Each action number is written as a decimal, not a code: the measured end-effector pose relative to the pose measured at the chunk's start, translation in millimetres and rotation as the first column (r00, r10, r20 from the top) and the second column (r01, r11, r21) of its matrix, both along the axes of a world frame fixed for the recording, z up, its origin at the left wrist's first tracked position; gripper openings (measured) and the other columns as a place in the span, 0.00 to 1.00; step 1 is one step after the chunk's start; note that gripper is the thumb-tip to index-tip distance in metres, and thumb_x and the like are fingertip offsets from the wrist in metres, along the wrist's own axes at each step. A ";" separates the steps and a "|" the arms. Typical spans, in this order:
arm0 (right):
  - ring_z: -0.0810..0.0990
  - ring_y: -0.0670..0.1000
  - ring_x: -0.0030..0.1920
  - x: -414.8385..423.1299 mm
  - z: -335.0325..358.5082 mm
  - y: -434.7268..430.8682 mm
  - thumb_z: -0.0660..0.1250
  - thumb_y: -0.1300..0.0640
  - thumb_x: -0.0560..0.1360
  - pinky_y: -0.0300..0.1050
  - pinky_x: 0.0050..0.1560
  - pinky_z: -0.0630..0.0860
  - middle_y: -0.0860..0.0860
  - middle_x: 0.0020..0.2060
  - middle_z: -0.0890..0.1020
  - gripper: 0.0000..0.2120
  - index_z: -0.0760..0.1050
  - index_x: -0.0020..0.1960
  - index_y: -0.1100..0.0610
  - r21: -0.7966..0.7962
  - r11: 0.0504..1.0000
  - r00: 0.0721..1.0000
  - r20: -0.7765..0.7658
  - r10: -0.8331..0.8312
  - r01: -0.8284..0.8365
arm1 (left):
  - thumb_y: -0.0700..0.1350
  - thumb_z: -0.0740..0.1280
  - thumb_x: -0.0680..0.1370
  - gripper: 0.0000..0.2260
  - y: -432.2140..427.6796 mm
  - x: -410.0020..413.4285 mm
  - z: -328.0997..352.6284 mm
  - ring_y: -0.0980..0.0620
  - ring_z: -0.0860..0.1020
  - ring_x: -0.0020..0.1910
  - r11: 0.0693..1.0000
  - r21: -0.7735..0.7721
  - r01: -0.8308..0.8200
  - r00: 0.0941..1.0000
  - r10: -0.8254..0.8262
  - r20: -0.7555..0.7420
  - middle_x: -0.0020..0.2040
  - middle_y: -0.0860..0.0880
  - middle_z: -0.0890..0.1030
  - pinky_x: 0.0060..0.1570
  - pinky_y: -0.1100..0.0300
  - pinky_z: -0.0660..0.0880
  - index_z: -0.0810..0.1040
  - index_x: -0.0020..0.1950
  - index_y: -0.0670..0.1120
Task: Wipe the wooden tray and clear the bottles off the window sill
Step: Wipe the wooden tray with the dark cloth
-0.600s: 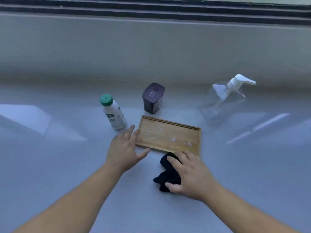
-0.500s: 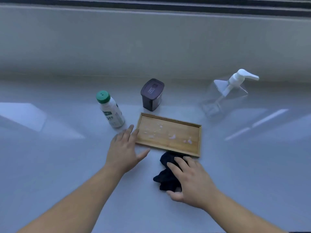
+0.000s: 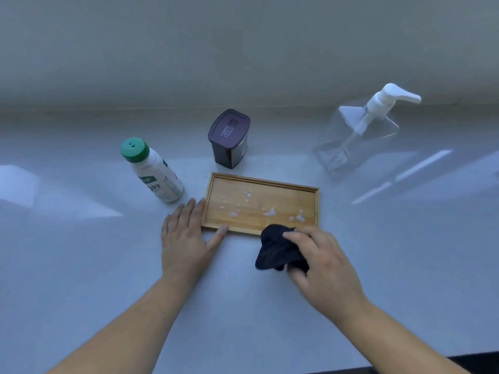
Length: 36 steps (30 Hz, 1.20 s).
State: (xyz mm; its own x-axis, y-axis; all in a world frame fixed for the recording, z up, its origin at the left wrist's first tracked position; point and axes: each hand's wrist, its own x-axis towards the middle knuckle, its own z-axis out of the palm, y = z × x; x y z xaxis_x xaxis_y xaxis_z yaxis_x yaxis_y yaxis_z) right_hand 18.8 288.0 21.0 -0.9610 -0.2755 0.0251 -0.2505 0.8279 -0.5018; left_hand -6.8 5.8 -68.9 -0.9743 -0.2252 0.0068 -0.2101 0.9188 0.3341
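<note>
A shallow wooden tray (image 3: 272, 184) lies on the pale sill, its floor spotted with white splashes. My left hand (image 3: 186, 236) rests flat at the tray's near left corner, thumb against its front rim. My right hand (image 3: 321, 263) grips a dark cloth (image 3: 275, 247) whose top edge overlaps the tray's near right rim. Behind the tray stand a white bottle with a green cap (image 3: 152, 171), a dark lidded container (image 3: 229, 139) and a clear pump bottle (image 3: 356, 136) with a white pump head.
The window sill (image 3: 81, 265) stretches wide to the left and right, with bright light patches on it. A grey wall rises behind the bottles. The sill's front edge shows dark at the bottom right.
My right hand has closed on the dark cloth and moved it up to the tray's front rim. My left hand stays at the tray's left corner.
</note>
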 end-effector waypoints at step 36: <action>0.76 0.63 0.61 -117.8 -45.7 -25.1 0.73 0.57 0.69 0.58 0.65 0.74 0.57 0.61 0.82 0.23 0.83 0.64 0.57 0.321 0.945 0.996 0.047 -0.073 0.054 | 0.73 0.62 0.75 0.38 -5.7 -4.5 -18.1 0.44 0.68 0.76 0.999 -0.010 -0.039 0.995 0.038 -0.091 0.74 0.48 0.77 0.77 0.47 0.55 0.76 0.74 0.48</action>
State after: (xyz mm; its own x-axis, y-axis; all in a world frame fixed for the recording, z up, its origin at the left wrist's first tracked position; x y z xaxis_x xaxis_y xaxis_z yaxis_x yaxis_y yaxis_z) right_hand -99.1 262.9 -24.7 -0.9740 -0.1982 -0.1101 -0.1705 0.9604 -0.2206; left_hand -11.3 0.1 -86.9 -0.9601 -0.2622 0.0977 -0.2149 0.9147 0.3422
